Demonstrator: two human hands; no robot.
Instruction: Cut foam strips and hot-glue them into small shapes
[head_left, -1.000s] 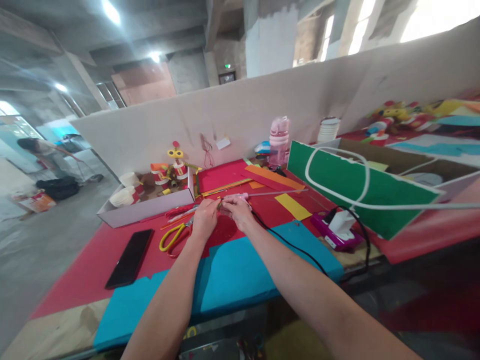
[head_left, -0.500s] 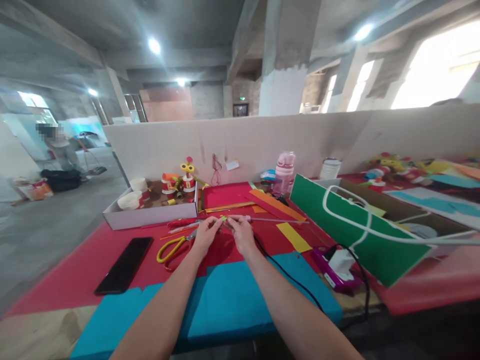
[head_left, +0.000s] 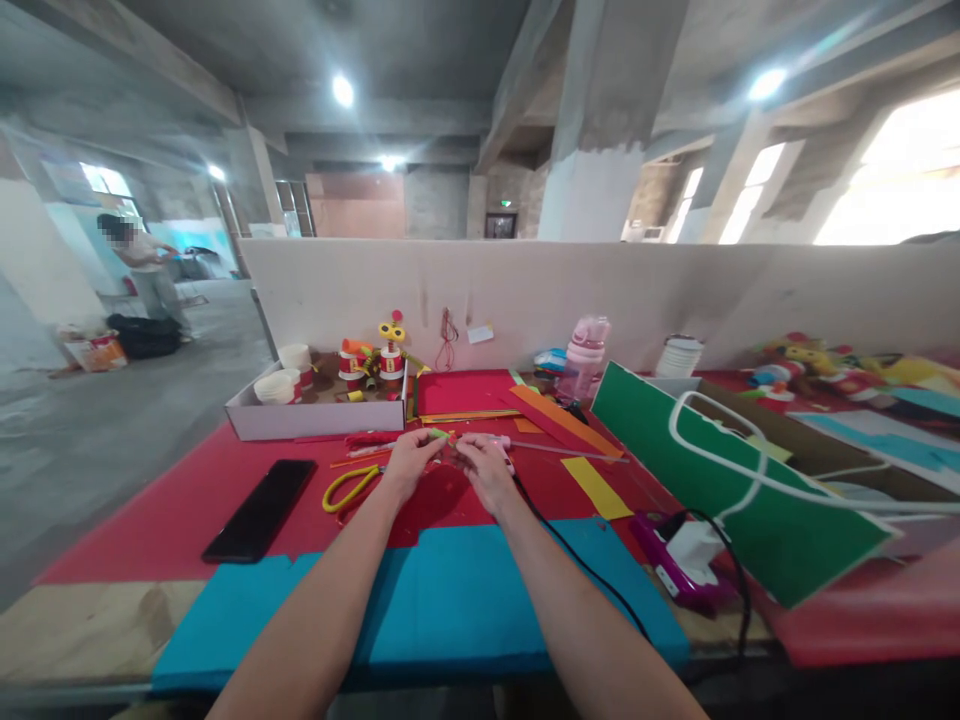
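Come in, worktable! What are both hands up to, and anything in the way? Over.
Left hand pinching small green piece. Right hand close beside it, grip unclear. Yellow-handled tool near left hand, not between the hands.

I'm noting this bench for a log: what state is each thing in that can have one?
Left hand: fingers pinching a small green piece.
Right hand: fingers bent together beside it; grip unclear.
Black rectangular phone: lying flat, face dark.
Yellow looped tool handle: lying flat, working end hidden.
Pink plastic bottle: upright.
White cardboard box: open-topped, holding paper cups.
Purple plastic power strip: white adapter plugged in.
Green flat board: tilted.
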